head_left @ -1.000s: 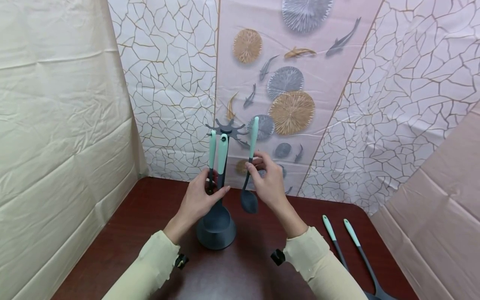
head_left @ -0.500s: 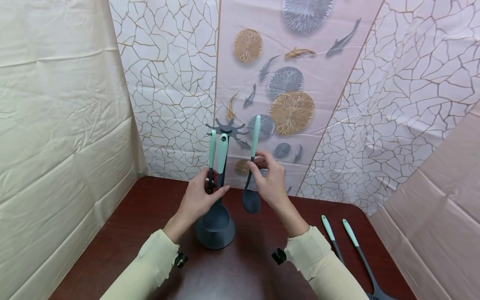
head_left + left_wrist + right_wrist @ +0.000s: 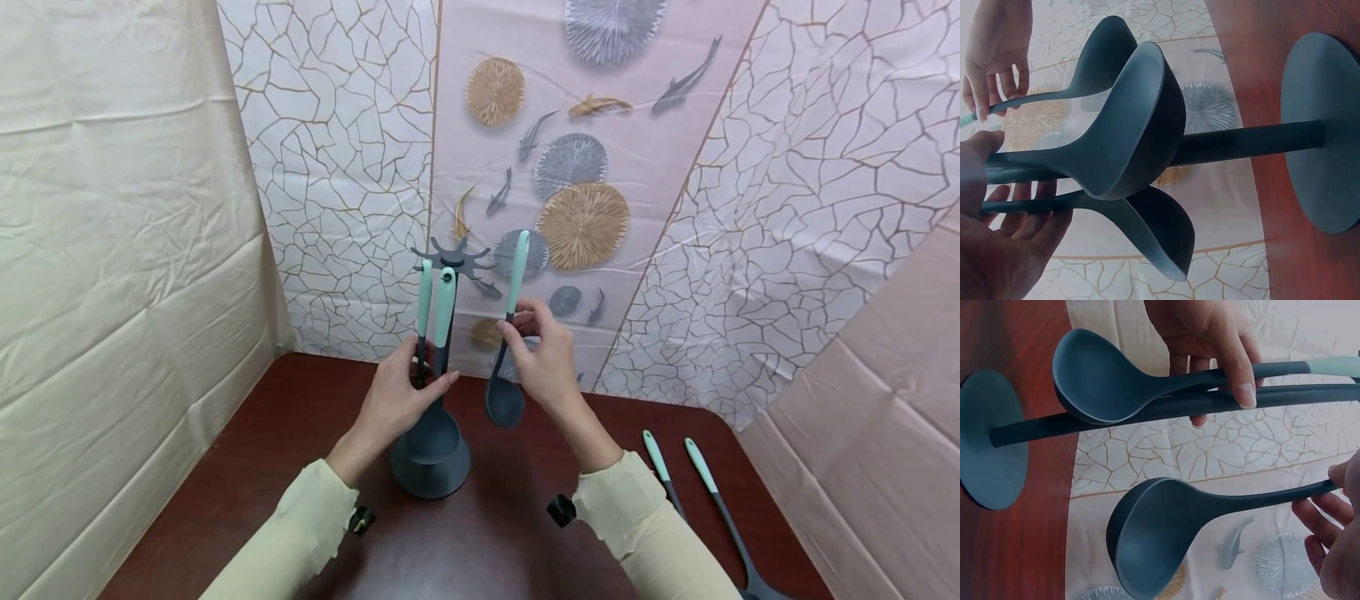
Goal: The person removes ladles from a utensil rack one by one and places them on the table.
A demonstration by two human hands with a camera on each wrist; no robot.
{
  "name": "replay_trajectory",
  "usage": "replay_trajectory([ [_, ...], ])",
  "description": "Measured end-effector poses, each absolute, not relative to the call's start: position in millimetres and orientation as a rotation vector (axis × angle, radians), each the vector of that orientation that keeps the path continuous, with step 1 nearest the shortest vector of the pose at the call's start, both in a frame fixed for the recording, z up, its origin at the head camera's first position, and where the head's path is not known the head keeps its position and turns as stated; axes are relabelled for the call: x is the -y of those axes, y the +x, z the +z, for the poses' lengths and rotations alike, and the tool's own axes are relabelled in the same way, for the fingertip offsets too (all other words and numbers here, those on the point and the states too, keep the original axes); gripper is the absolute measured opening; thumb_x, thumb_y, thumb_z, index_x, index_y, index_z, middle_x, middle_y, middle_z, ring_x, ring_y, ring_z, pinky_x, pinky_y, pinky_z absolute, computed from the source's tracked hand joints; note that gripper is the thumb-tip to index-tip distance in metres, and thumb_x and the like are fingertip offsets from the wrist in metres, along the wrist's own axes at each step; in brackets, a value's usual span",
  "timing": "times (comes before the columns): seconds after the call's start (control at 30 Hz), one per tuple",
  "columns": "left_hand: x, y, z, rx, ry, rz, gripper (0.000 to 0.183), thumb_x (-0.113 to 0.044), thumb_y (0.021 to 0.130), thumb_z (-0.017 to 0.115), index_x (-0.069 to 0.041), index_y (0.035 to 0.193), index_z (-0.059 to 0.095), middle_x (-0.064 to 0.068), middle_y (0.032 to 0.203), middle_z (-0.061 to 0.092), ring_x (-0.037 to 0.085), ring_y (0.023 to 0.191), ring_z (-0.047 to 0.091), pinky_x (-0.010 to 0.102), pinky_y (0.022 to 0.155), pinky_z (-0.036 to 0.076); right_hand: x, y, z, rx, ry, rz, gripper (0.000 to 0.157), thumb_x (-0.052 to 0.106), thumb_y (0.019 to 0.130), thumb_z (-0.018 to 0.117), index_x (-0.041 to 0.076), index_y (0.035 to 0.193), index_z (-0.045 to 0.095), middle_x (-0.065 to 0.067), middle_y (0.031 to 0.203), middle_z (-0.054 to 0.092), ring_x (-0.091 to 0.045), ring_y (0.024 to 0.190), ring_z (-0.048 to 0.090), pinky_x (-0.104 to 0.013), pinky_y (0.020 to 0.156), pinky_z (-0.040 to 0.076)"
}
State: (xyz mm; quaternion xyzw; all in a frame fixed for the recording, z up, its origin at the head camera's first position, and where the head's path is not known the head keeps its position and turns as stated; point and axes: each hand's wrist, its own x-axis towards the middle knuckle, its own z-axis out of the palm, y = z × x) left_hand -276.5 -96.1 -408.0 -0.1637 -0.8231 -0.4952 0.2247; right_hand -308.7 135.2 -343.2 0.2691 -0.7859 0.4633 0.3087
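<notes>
A dark grey utensil stand (image 3: 450, 255) with a round base (image 3: 994, 440) and a ring of hooks stands upright on the table. My left hand (image 3: 397, 392) grips it partway up its pole, thumb in front, fingers behind. A ladle (image 3: 433, 440) hanging there passes through that grip. A second hanging utensil (image 3: 1163, 234) with a deep dark head lies across the left fingers. My right hand (image 3: 546, 358) pinches another ladle (image 3: 506, 404) just below its mint handle. This ladle is held upright, bowl down, right of the stand and above the table.
Two more mint-handled utensils lie on the table at the right, a left one (image 3: 655, 454) and a right one (image 3: 702, 465); their heads are largely cut off or hidden. A patterned cloth (image 3: 337, 167) closes off the back of the dark red table (image 3: 300, 467).
My right hand has moved slightly right with its ladle, away from the stand, and the ladle's handle tilts a little more to the right. My left hand stays in place on the stand.
</notes>
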Motion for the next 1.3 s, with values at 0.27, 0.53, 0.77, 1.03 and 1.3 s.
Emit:
replay_trajectory([
  [0.27, 96.2, -277.0, -409.6, 2.272, -0.454, -1.368, 0.038, -0.038, 0.095, 0.082, -0.018, 0.117, 0.058, 0.001, 0.098, 0.063, 0.014, 0.078, 0.069, 0.035, 0.069, 0.06, -139.1, -311.1, -341.5, 2.036, 0.706, 1.272, 0.019, 0.009, 0.1, 0.075, 0.006, 0.116, 0.065, -0.01, 0.092, 0.073, -0.022, 0.078, 0.07, -0.035, 0.074, 0.053],
  [0.53, 96.4, -276.8, -409.6, 2.267, -0.451, -1.362, 0.037, -0.037, 0.095, 0.082, -0.018, 0.116, 0.059, 0.0, 0.095, 0.065, 0.015, 0.076, 0.066, 0.035, 0.07, 0.059, -145.5, -313.6, -337.9, 2.007, 0.711, 1.273, 0.02, 0.006, 0.099, 0.076, 0.002, 0.115, 0.065, -0.012, 0.09, 0.072, -0.023, 0.076, 0.068, -0.032, 0.071, 0.051],
  [0.77, 96.2, -276.9, -409.8, 2.276, -0.447, -1.359, 0.037, -0.038, 0.095, 0.082, -0.018, 0.116, 0.059, 0.0, 0.096, 0.066, 0.014, 0.078, 0.068, 0.035, 0.072, 0.06, -150.6, -311.9, -336.3, 2.034, 0.666, 1.272, 0.019, 0.008, 0.099, 0.076, 0.004, 0.113, 0.064, -0.011, 0.09, 0.073, -0.022, 0.076, 0.068, -0.03, 0.073, 0.053],
  [1.03, 95.5, -276.5, -410.6, 2.283, -0.431, -1.358, 0.037, -0.037, 0.095, 0.082, -0.017, 0.117, 0.059, 0.0, 0.098, 0.065, 0.016, 0.08, 0.067, 0.036, 0.073, 0.059, -155.7, -308.8, -335.3, 2.032, 0.619, 1.283, 0.024, 0.009, 0.098, 0.077, 0.001, 0.116, 0.063, -0.016, 0.091, 0.071, -0.028, 0.076, 0.066, -0.021, 0.071, 0.047],
  [1.3, 94.9, -276.8, -410.7, 2.31, -0.405, -1.358, 0.038, -0.04, 0.096, 0.081, -0.017, 0.118, 0.059, 0.001, 0.099, 0.064, 0.017, 0.082, 0.066, 0.037, 0.074, 0.058, -163.4, -308.3, -331.9, 2.046, 0.596, 1.222, 0.021, 0.007, 0.098, 0.077, 0.002, 0.114, 0.063, -0.012, 0.089, 0.068, -0.022, 0.074, 0.065, -0.032, 0.073, 0.051],
])
